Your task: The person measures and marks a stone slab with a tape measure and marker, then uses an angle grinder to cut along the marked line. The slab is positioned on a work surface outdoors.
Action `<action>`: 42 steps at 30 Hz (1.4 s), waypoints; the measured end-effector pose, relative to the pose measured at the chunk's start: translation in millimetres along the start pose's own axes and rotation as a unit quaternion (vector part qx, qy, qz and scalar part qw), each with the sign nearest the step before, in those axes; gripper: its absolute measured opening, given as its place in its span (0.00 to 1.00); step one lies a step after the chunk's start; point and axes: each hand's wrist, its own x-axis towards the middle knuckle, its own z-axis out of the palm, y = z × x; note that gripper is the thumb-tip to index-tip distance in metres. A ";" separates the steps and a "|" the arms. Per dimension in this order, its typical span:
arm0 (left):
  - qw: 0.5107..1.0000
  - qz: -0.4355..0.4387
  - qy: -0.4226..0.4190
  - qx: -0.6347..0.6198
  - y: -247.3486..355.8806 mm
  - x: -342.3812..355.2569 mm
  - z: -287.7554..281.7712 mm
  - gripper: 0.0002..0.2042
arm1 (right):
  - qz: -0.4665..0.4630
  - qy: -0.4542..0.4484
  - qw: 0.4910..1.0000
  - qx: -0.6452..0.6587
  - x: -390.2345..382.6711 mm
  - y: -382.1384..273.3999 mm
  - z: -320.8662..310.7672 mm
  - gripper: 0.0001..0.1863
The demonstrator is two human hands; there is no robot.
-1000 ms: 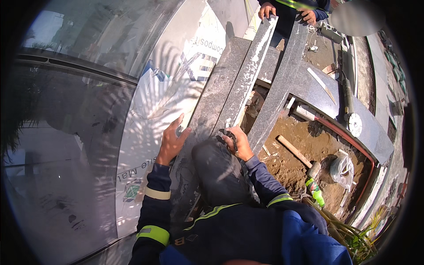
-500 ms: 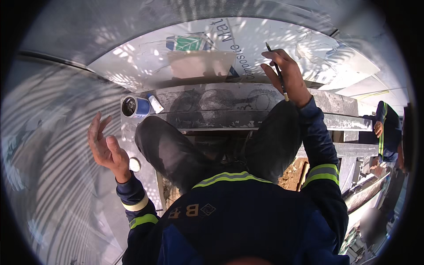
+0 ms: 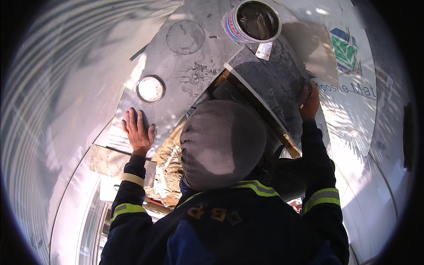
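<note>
On the grey stone slab (image 3: pixel 194 57), the left hand (image 3: pixel 138 131) lies flat, fingers spread, near a round metal lid (image 3: pixel 150 88). The right hand (image 3: pixel 309 102) pinches a pencil-like tool (image 3: pixel 305 100) at the dark granite strip (image 3: pixel 269 86)'s edge; marking seems unfinished. An open paint can (image 3: pixel 254 20) stands at the far edge.

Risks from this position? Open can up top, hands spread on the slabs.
1. The open paint can sits close to the edge of the grey slab; a nudge might tip it.
2. The right hand holds a thin tool at the dark slab's edge; it could slip.
3. The left hand lies flat near the gap; shifting stone might pinch it.
</note>
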 end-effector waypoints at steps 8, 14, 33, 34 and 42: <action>0.999 0.035 -0.005 0.031 -21.8 0.1 16.1 0.37 | 0.173 0.104 0.979 0.021 -6.2 -40.8 28.3 0.19; 0.999 0.047 -0.001 0.011 -31.3 1.8 19.5 0.38 | 0.167 0.143 0.975 0.009 -11.0 -31.9 30.0 0.21; 0.986 0.111 0.091 0.084 1.1 90.8 58.1 0.32 | 0.187 0.142 0.965 0.117 -26.7 -31.5 37.2 0.26; 0.986 0.098 0.101 0.091 4.9 90.6 60.3 0.32 | 0.183 0.146 0.965 0.118 -25.5 -30.3 37.9 0.26; 0.985 0.077 0.109 0.111 26.8 121.7 77.1 0.32 | 0.202 0.138 0.962 0.122 -24.3 -33.5 32.6 0.26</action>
